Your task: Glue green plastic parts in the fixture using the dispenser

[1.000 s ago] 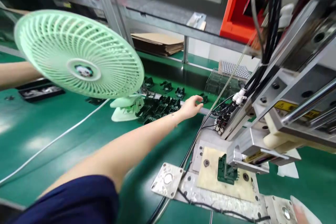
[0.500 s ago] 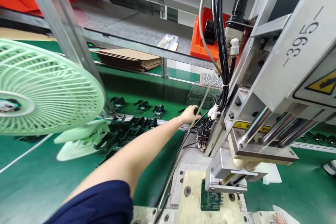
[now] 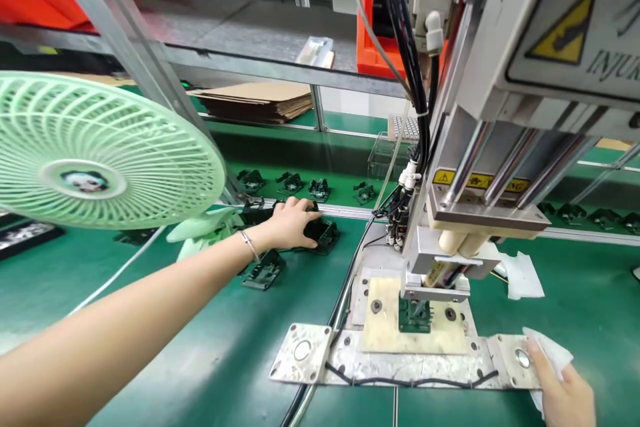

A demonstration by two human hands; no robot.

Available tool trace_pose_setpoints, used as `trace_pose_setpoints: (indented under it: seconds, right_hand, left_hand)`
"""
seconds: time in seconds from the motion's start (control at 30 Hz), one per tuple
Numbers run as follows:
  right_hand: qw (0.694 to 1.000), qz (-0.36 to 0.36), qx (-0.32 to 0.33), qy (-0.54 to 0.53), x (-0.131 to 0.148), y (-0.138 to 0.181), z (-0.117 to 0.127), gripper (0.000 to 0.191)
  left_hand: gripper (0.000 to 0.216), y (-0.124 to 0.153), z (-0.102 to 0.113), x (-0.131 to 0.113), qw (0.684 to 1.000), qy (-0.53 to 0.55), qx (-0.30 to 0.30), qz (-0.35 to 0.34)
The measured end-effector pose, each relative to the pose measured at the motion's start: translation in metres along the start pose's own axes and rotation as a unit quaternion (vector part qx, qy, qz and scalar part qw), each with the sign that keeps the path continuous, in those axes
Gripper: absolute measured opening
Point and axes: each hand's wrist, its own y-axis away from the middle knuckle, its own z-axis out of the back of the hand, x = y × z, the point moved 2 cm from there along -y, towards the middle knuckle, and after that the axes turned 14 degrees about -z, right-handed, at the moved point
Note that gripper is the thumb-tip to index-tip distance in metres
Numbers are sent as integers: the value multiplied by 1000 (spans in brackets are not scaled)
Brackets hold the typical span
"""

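My left hand (image 3: 295,223) is over a cluster of dark green plastic parts on the bench, thumb and fingers curled around one dark green plastic part (image 3: 311,230). Another such part (image 3: 264,271) lies just below the wrist. At bottom right, my right hand (image 3: 565,390) holds a crumpled white cloth (image 3: 550,350), its fingers beside the round button (image 3: 523,357) on the press base. Under the head of the press (image 3: 435,290), a green part (image 3: 415,317) sits on the cream plate (image 3: 377,337).
A light green fan (image 3: 150,167) stands at left, its soft green blades close to the parts. Several parts, including one part (image 3: 363,192), sit on the green strip behind the metal rail (image 3: 350,212). Black cables (image 3: 345,287) run beside the press. White tissue (image 3: 525,273) lies right.
My left hand has moved left and nearer, from the strip behind the rail to the cluster. A part now shows on the strip near where it was. My right hand has come into fuller view.
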Motion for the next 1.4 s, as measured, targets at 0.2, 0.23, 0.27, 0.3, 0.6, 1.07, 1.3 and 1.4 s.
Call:
trace_pose_setpoints:
  seconds: [0.2, 0.23, 0.27, 0.3, 0.6, 1.07, 1.3, 1.4]
  right_hand:
    - [998, -55, -12, -24, -1, 5, -5, 64]
    - [998, -51, -8, -31, -1, 6, -6, 64]
    - [998, -46, -3, -38, -1, 7, -6, 64]
    - [998, -40, 1, -45, 0, 7, -7, 64]
    - [999, 5, -11, -48, 21, 16, -8, 60]
    - [994, 68, -7, -84, 25, 14, -5, 60]
    - [993, 67, -4, -95, 21, 13, -5, 59]
    - [993, 66, -3, -95, 22, 14, -5, 59]
  left_hand:
    - [93, 29, 21, -53, 998, 40, -11, -54]
    - [87, 43, 19, -67, 996, 58, -9, -68]
    - [80, 58, 14, -80, 994, 76, -5, -80]
    - [73, 74, 7, -92, 992, 98, -6, -83]
    - [56, 154, -92, -130, 878, 406, -181, 176]
    - [35, 154, -109, -129, 840, 410, -270, 233]
    - [32, 154, -106, -130, 841, 401, -277, 235]
    - [29, 153, -104, -131, 842, 397, -276, 238]
